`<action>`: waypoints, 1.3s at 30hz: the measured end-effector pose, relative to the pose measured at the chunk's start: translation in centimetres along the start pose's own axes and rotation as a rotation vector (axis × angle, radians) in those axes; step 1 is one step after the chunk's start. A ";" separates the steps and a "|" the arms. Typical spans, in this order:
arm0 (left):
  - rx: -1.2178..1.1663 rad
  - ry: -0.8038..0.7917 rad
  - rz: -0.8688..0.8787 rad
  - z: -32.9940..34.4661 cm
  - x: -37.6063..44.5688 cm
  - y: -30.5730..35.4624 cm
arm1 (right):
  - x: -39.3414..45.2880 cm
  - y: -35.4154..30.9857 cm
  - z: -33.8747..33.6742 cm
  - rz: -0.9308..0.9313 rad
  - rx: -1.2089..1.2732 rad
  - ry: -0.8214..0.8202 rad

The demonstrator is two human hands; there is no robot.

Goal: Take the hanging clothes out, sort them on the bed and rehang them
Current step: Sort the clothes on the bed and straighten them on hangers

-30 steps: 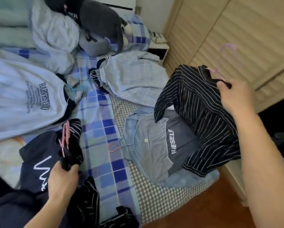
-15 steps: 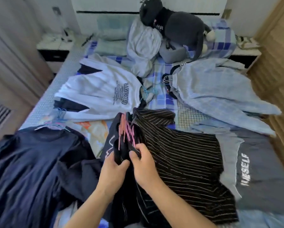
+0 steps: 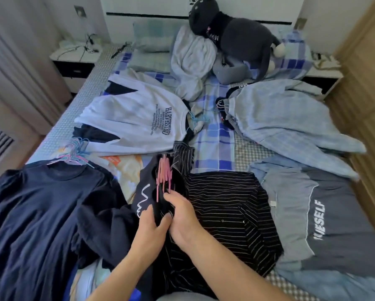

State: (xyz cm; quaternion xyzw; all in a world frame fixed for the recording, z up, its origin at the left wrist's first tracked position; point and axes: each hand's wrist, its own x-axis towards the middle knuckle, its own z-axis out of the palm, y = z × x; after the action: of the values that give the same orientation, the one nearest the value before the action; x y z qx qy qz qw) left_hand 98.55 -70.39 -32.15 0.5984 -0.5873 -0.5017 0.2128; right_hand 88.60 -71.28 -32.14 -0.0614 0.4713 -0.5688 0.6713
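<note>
Clothes: spread over the bed [image 3: 212, 135]; black striped shirt [image 3: 230, 211] at the near edge, beside a bundle of pink hangers [image 3: 164, 177]
Left hand [image 3: 153, 224]: grip closed, pinching dark fabric below the hangers
Right hand [image 3: 182, 213]: grip curled round the same dark fabric, touching the left
White printed shirt [image 3: 134, 118]: mid-bed, left
Navy shirt [image 3: 36, 213]: near left corner

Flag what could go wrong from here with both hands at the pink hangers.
1. The bunched pink wire hangers sit close together; their hooks may tangle as the left hand and right hand gather the dark collars.
2. The black white-striped shirt overlaps the black garment with a white squiggle, so lifting could drag both.
3. The grey top printed with white lettering adjoins the striped shirt and might shift.
</note>
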 end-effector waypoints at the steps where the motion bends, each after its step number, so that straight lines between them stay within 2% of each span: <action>1: 0.007 -0.029 -0.012 -0.1 -0.1 -0.1 | -0.3 0.0 -0.1 0.025 0.054 -0.007; 6: 0.053 -0.187 -0.036 0.2 0.6 -0.7 | -1.4 -0.2 -2.4 0.086 0.236 -0.026; 10: 0.188 -0.328 -0.098 1.9 1.5 -1.9 | -1.4 0.2 -5.2 0.093 0.335 0.073; 15: 0.249 -0.289 -0.072 6.0 1.4 -3.2 | -0.4 1.0 -8.6 0.111 0.356 0.123; 19: 0.357 -0.333 -0.101 7.3 2.1 -3.6 | 0.5 0.7 -10.8 0.125 0.363 0.099; 21: 0.393 -0.303 -0.127 7.3 2.3 -3.4 | 1.1 0.7 -11.0 0.142 0.349 0.053; 23: 0.403 -0.204 -0.157 7.3 2.2 -3.1 | 1.8 0.6 -10.9 0.189 0.270 -0.011; 25: 0.411 -0.048 -0.217 7.4 2.2 -3.2 | 2.7 0.1 -11.3 0.258 0.120 -0.114; 27: 0.379 0.056 -0.276 7.5 2.3 -3.6 | 4.7 -0.9 -13.8 0.279 -0.155 -0.165; 29: 0.322 0.107 -0.349 8.0 2.7 -4.3 | 7.6 -2.5 -19.1 0.212 -0.532 0.014; 31: 0.283 0.164 -0.386 8.8 3.0 -4.9 | 9.7 -4.2 -27.2 0.183 -0.891 0.350; 32: 0.277 0.195 -0.392 9.2 3.1 -5.1 | 10.3 -4.8 -31.8 0.211 -1.040 0.516; 34: 0.270 0.257 -0.390 10.1 3.0 -5.4 | 10.6 -4.7 -40.0 0.355 -1.173 0.748; 36: 0.265 0.300 -0.392 10.9 2.7 -5.0 | 10.6 -3.5 -43.5 0.452 -1.164 0.829; 39: 0.258 0.349 -0.371 11.8 2.6 -4.1 | 11.1 -2.1 -42.1 0.390 -1.219 0.862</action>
State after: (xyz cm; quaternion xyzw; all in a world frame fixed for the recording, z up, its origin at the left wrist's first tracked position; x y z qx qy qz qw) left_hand 90.05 -67.91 -41.28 0.7952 -0.4811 -0.3427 0.1373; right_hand 56.53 -61.99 -60.20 -0.1091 0.9234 -0.0538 0.3641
